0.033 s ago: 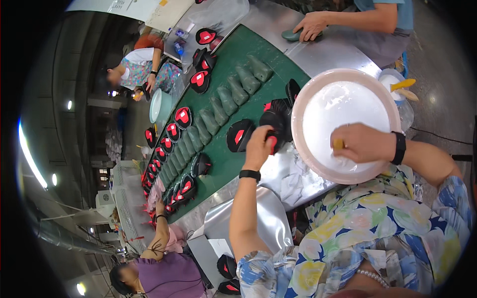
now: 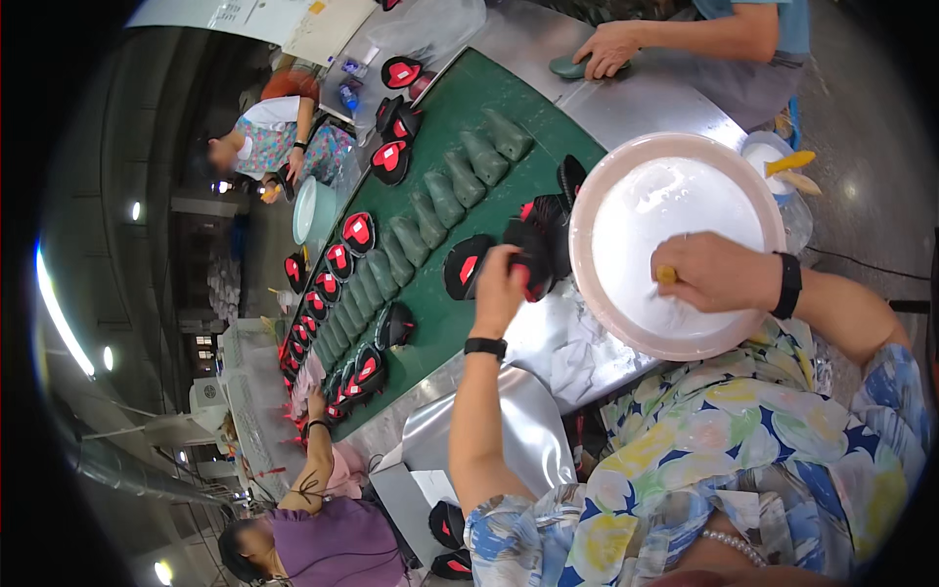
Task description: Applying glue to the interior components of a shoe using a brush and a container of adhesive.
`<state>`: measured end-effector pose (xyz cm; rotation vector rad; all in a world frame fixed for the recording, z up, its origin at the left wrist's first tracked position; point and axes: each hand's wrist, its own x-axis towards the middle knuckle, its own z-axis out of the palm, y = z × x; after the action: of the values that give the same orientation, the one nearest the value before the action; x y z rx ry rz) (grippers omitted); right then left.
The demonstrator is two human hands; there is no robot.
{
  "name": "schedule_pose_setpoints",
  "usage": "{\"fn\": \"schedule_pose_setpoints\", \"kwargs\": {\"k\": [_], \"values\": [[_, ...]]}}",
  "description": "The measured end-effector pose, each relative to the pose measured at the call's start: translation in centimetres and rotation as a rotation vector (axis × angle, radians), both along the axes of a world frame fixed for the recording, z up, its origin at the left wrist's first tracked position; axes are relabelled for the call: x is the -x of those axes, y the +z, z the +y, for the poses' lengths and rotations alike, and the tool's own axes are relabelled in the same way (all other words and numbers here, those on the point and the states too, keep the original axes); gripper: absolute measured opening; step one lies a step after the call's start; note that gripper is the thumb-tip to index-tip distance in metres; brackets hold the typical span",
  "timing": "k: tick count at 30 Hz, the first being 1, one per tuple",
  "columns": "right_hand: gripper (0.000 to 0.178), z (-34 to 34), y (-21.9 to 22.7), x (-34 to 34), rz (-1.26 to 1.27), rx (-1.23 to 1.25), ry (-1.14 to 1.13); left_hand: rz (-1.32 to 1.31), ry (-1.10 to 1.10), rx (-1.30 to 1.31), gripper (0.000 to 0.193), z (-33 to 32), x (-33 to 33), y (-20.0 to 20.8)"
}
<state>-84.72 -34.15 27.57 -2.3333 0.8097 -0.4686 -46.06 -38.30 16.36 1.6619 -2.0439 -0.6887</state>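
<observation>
My left hand (image 2: 500, 284) is closed around a black shoe upper (image 2: 528, 240) with a red lining, over the near end of the green belt. In my right hand (image 2: 706, 272) is a brush (image 2: 666, 274), of which a yellow handle end shows; its bristles are hidden. That hand is over a pale pink basin (image 2: 584, 210) of white liquid (image 2: 675, 201). Beside my left hand lies another black upper (image 2: 463, 267) with a red inside, and more black uppers (image 2: 571, 181) are bunched against the basin's left rim.
Green shoe lasts (image 2: 486, 159) stand in a row along the green belt (image 2: 468, 93), with red-lined uppers (image 2: 359, 232) beside them. A co-worker's hand (image 2: 604, 51) rests on a green last across the metal table. A jar with a yellow-handled brush (image 2: 790, 163) stands right of the basin. Crumpled white cloth (image 2: 585, 338) lies below.
My left hand has shifted slightly left and the upper in it has turned a little. My right hand stays over the basin, and the brush handle end shows slightly higher.
</observation>
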Motion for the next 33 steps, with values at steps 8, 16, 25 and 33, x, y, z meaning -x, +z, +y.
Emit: {"fn": "schedule_pose_setpoints", "kwargs": {"k": [8,16,25,33], "values": [[0.016,-4.3,3.5,4.4,-0.297,-0.005,-0.259,0.811,0.010,-0.161,0.058,4.6,-0.6,8.8],[0.025,-4.8,4.7,1.7,-0.534,0.163,-0.181,1.109,-0.013,-0.092,0.062,6.8,9.3,10.2],[0.036,-1.7,3.8,1.5,-0.536,-0.236,-0.497,0.616,0.008,0.499,0.072,7.0,13.8,8.1],[0.033,-0.3,1.6,0.1,-0.805,-0.570,-0.515,0.621,0.191,0.785,0.069,5.5,15.2,8.2]]}}
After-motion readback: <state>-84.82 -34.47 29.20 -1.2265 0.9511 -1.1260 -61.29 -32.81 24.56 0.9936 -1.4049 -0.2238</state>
